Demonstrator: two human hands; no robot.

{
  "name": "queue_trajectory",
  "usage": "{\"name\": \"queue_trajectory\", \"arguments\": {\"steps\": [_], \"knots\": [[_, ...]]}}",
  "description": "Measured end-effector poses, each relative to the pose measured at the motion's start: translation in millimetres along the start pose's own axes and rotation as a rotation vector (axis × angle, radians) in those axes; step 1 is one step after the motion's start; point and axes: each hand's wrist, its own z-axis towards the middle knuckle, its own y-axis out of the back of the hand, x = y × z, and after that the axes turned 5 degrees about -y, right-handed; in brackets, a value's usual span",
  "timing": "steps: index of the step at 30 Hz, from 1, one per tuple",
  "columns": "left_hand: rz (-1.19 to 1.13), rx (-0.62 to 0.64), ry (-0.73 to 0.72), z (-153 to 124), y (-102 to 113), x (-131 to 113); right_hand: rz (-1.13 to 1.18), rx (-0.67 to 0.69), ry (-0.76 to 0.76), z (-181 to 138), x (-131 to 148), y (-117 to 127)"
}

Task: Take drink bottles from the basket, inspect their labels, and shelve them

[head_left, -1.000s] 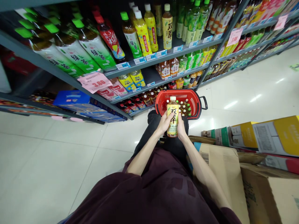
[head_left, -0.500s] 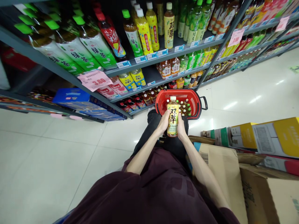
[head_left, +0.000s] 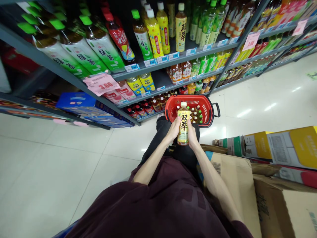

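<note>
Between my two hands is a drink bottle (head_left: 183, 127) with a yellow label, black characters and a white cap, its front facing me. My left hand (head_left: 174, 129) grips its left side, thumb on the label. On the opposite side, my right hand (head_left: 192, 133) holds it the same way. The fingers behind the bottle are hidden. Just beyond it, a red shopping basket (head_left: 171, 105) with a black handle stands on the floor, with several capped bottles (head_left: 196, 114) inside. A similar yellow-labelled bottle (head_left: 181, 29) stands on the upper shelf.
Grey shelving (head_left: 146, 69) full of drinks runs across the front. Large green-tea bottles (head_left: 104, 53) stand at upper left, above a pink price tag (head_left: 101, 83). Blue cartons (head_left: 76, 104) sit low on the left. Cardboard boxes (head_left: 235, 178) crowd my right side. Pale tiles (head_left: 49, 175) cover the floor.
The bottle has turned very slightly in my hands, and my right thumb has shifted a little on its label. The camera view has moved slightly.
</note>
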Motion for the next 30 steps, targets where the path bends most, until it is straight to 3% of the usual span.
{"name": "queue_trajectory", "arguments": {"steps": [13,30], "knots": [[0.088,0.002,-0.006,-1.8,-0.5,-3.6,0.049,0.005,-0.053,-5.5,11.8,-0.8],[-0.018,0.007,0.083,-1.0,-1.8,0.7,-0.029,-0.006,-0.021,2.9,-4.1,3.8]]}}
